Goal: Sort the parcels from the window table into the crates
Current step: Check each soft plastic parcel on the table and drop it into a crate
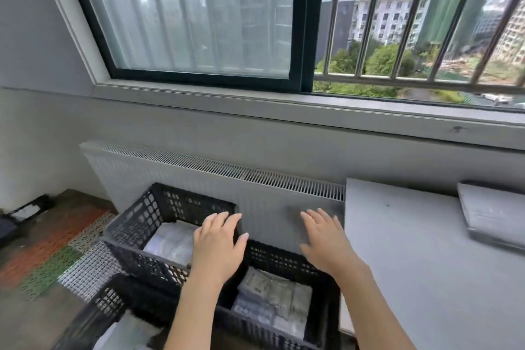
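Three black perforated crates stand on the floor under the window. The far crate (133,216) holds a white parcel (170,241). The near right crate (284,258) holds grey and clear-wrapped parcels (272,298). The near left crate (93,312) shows something white inside. My left hand (218,244) hovers with fingers spread over the edge between the two rear crates, holding nothing. My right hand (324,239) floats empty, fingers straight, in front of the radiator. A grey parcel (491,213) lies on the grey window table (412,264) at far right.
A white radiator (199,176) runs along the wall behind the crates, below the window sill (284,111). Perforated floor tiles in red, green and white (56,258) lie left of the crates. A dark object sits at the far left floor edge.
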`<state>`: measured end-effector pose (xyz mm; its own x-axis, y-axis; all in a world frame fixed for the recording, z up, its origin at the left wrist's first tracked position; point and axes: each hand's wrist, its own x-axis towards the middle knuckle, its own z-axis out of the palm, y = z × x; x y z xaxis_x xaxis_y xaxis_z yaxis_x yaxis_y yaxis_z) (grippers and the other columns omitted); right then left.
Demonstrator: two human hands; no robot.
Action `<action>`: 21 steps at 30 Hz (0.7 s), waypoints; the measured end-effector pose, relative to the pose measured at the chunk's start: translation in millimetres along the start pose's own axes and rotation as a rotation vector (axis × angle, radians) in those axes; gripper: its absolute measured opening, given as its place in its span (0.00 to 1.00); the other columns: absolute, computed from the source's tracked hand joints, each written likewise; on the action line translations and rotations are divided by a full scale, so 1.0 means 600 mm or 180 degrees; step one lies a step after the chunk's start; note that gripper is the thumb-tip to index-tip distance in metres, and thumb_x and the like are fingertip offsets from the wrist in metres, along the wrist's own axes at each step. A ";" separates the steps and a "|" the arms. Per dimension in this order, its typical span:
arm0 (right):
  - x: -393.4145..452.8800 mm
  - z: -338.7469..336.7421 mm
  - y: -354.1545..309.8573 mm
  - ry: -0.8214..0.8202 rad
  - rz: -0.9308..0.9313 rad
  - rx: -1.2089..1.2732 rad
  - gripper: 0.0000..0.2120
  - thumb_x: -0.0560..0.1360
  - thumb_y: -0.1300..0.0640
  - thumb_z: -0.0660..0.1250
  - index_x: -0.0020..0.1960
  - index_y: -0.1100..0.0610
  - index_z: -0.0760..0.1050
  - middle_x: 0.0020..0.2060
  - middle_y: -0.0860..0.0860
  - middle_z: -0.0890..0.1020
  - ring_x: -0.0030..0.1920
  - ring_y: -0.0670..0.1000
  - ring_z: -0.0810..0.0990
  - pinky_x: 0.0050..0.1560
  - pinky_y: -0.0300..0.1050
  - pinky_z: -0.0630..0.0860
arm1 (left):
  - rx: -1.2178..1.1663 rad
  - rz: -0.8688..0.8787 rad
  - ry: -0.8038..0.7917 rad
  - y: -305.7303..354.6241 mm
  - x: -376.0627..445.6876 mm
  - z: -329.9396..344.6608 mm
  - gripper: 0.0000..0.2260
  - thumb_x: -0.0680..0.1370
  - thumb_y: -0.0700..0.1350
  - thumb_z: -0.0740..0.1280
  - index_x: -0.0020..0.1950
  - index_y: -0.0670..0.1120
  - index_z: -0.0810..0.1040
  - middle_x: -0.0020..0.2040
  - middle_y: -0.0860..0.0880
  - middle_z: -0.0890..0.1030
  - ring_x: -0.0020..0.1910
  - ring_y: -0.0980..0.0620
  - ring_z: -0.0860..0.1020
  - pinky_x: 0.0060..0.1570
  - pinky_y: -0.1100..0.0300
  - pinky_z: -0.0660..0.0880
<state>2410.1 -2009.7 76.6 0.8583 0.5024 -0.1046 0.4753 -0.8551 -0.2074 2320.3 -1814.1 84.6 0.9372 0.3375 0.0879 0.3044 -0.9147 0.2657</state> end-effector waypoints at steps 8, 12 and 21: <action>-0.119 -0.031 0.086 0.0292 0.0600 -0.0047 0.30 0.80 0.53 0.58 0.78 0.54 0.48 0.77 0.49 0.52 0.77 0.52 0.46 0.75 0.53 0.45 | -0.0375 0.0368 -0.0018 0.099 -0.059 0.005 0.22 0.80 0.56 0.58 0.74 0.53 0.64 0.75 0.50 0.61 0.75 0.50 0.54 0.72 0.50 0.55; -0.162 -0.038 0.141 0.0399 0.0874 -0.0005 0.30 0.79 0.58 0.58 0.78 0.54 0.49 0.78 0.50 0.48 0.77 0.53 0.43 0.75 0.53 0.44 | -0.0360 0.0564 -0.0049 0.162 -0.070 0.020 0.22 0.81 0.56 0.57 0.74 0.53 0.64 0.76 0.49 0.61 0.76 0.49 0.53 0.74 0.51 0.51; -0.217 -0.033 0.365 0.0244 0.1175 0.0011 0.30 0.79 0.55 0.58 0.78 0.54 0.49 0.78 0.52 0.46 0.78 0.54 0.42 0.75 0.53 0.45 | -0.0322 0.0916 -0.0145 0.395 -0.054 0.110 0.21 0.81 0.55 0.57 0.74 0.52 0.63 0.75 0.50 0.60 0.76 0.50 0.54 0.74 0.52 0.51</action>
<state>2406.1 -2265.0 63.9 0.9837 0.1494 -0.0998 0.1308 -0.9763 -0.1725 2373.3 -2056.4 81.1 0.9898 0.0553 0.1311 0.0090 -0.9438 0.3304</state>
